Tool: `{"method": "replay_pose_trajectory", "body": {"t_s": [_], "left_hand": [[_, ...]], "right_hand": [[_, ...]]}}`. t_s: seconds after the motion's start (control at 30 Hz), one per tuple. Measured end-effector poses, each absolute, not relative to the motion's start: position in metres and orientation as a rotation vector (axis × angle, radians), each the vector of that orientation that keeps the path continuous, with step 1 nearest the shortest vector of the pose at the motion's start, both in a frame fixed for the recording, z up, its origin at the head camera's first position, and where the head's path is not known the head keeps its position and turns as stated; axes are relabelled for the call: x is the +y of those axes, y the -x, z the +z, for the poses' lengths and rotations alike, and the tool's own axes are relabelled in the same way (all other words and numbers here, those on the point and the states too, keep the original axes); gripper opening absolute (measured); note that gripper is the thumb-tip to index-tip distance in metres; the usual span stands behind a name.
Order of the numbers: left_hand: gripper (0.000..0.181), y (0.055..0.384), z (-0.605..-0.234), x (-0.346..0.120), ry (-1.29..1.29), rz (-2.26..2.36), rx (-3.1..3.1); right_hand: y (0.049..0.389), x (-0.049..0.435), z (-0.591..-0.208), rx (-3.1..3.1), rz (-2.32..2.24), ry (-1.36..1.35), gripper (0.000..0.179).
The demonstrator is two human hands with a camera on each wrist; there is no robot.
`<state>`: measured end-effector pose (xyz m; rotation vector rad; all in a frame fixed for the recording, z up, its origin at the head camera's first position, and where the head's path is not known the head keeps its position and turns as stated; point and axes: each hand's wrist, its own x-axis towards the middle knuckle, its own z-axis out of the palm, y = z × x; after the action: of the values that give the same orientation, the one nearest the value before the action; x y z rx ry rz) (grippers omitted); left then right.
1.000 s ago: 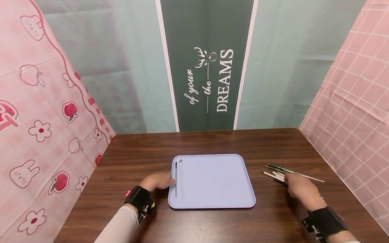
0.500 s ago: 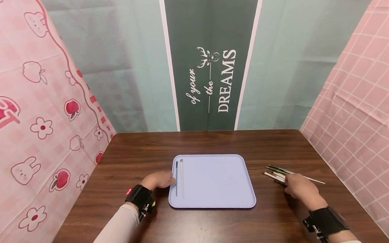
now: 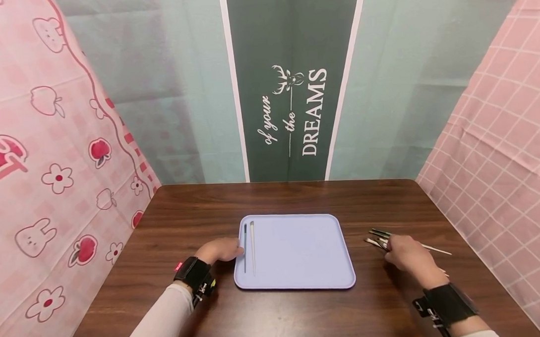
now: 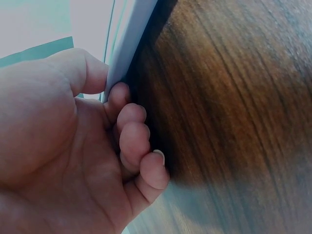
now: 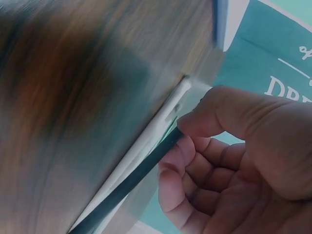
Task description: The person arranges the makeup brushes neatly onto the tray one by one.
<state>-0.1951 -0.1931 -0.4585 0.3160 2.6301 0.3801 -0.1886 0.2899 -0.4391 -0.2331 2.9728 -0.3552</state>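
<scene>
My left hand (image 3: 221,249) grips the left rim of a pale lavender tray (image 3: 299,252), thumb on top and fingers curled at its outer edge in the left wrist view. Inside the tray, along its left side, lie a dark blue paintbrush (image 3: 245,248) and a white paintbrush (image 3: 253,248), side by side. To the right of the tray, my right hand (image 3: 409,258) pinches a dark-handled paintbrush (image 5: 131,180) between thumb and forefinger. Beneath and beside that hand lies a loose bunch of other paintbrushes (image 3: 374,242), pale and green ones, partly hidden by the fingers.
The brown wooden table (image 3: 293,316) carries the tray near its middle. A pink patterned cloth (image 3: 73,170) hangs on the left, a pink checked cloth (image 3: 496,131) on the right, and a green curtain with lettering (image 3: 289,88) behind.
My right hand has shifted slightly left and up, drawing the dark paintbrush off the bunch. The left hand keeps its hold on the tray, which stays in place.
</scene>
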Motion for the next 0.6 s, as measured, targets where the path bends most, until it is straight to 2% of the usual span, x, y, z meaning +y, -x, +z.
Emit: {"method": "replay_pose_trajectory", "body": {"t_s": [0.6], "left_hand": [[0.021,0.196,-0.460,-0.193,-0.325,0.376,2.631]], "right_hand": [[0.196,0.264,-0.434,2.956,-0.422,0.166,0.012]]}}
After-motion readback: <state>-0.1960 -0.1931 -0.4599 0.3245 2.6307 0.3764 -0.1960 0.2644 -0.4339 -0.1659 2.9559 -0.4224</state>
